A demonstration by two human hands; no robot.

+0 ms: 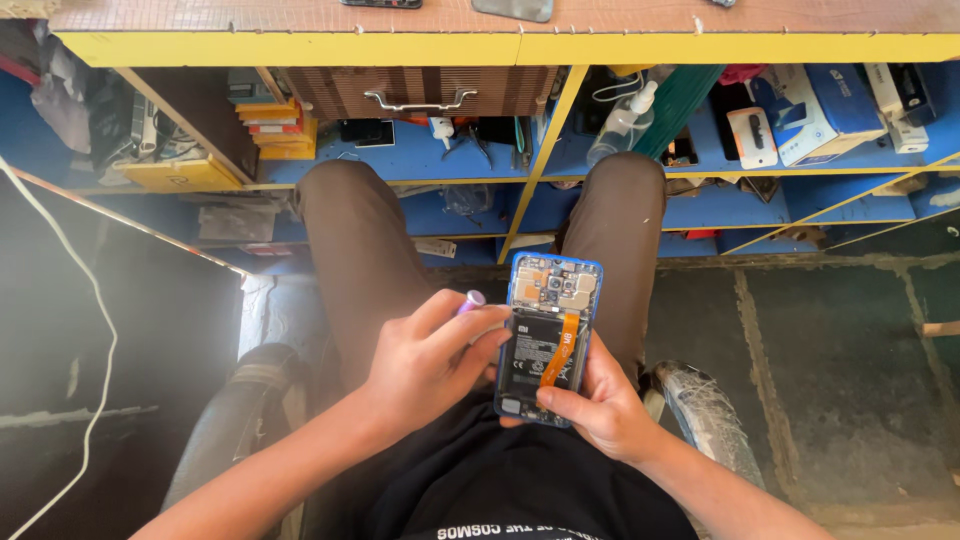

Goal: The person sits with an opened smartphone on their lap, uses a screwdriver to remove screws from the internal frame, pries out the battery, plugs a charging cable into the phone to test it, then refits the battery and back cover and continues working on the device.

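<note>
Blue shelves point(420, 160), white-blue box point(815, 110), opened phone point(545, 335)

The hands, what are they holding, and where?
The right hand holds an opened phone by its lower end and right edge. The left hand grips a small purple-tipped tool by its shaft.
</note>
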